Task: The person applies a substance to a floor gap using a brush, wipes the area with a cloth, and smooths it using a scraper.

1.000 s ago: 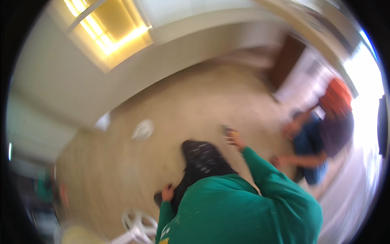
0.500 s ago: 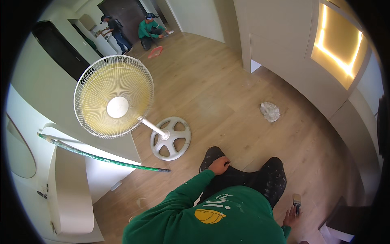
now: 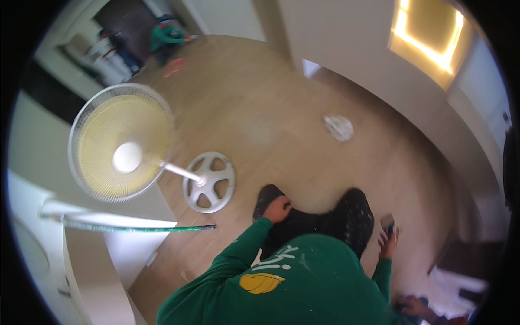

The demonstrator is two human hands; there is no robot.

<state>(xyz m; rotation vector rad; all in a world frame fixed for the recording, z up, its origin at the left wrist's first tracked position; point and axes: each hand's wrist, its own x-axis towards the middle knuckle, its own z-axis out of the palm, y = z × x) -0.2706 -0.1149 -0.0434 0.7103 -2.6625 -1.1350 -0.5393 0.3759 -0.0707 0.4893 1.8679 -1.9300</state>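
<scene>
My right hand [image 3: 387, 246] is low on the right, just above the floor beside my right knee. Its fingers close on the dark handle of a paintbrush [image 3: 387, 221], whose pale bristles point away from me. On my left knee rests my left hand [image 3: 278, 209], fingers curled. A small dark spot shows at its fingertips, too blurred to name. My dark trousers [image 3: 352, 222] carry pale specks around the knees.
A white pedestal fan [image 3: 127, 157] stands ahead left, near a long green-and-white pole [image 3: 130, 228]. Crumpled clear plastic [image 3: 339, 128] lies on the wooden floor [image 3: 271, 119]. Another person's hand [image 3: 414, 306] enters at lower right. Two people [image 3: 165, 38] work far back beside a red object [image 3: 174, 67].
My right hand has moved forward along the floor with the paintbrush. The whole view has shifted and blurred. Another person's hand has come further in at lower right. My left hand stays on my knee.
</scene>
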